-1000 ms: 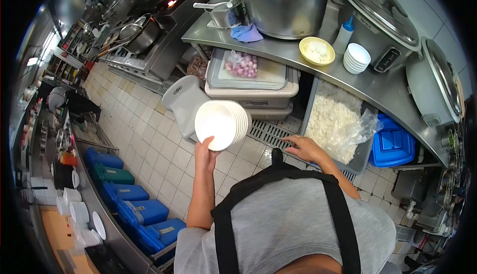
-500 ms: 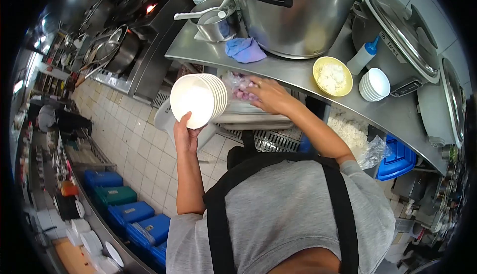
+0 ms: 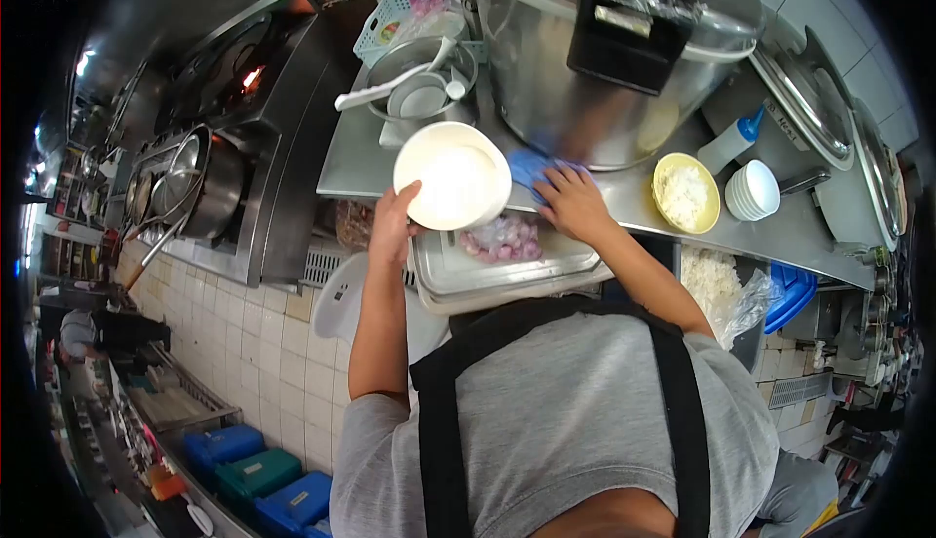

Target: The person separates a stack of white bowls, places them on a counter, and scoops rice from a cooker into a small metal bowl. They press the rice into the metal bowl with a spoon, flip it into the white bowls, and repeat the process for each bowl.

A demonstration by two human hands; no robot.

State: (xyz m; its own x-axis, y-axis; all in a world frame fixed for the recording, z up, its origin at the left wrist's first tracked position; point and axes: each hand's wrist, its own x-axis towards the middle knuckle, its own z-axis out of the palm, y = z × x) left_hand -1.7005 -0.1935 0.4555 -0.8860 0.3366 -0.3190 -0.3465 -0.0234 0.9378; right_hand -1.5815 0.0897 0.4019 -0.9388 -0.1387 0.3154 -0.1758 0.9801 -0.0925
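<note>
My left hand (image 3: 395, 226) grips the stack of white bowls (image 3: 453, 172), thumb over the rim, mouths turned up toward me. My right hand (image 3: 575, 205) lies on a crumpled blue cloth (image 3: 526, 166) at the counter's front edge, fingers curled over it. Just below the counter, a clear bag of small purple onions or shallots (image 3: 504, 241) rests on a lidded metal container (image 3: 468, 277). Behind the cloth stands a large steel pot-like vessel (image 3: 561, 90) with a black handle.
A yellow bowl of rice (image 3: 685, 197), small white bowls (image 3: 751, 190) and a blue-tipped squeeze bottle (image 3: 729, 143) stand along the steel counter (image 3: 619, 187). A saucepan with a white-handled strainer (image 3: 419, 90) is at the left. Beyond it is a stove with a lit flame (image 3: 252, 78).
My right hand has moved from the onion bag up to the blue cloth. My left hand has shifted right with the bowls, which have tilted to face upward. The view has shifted.
</note>
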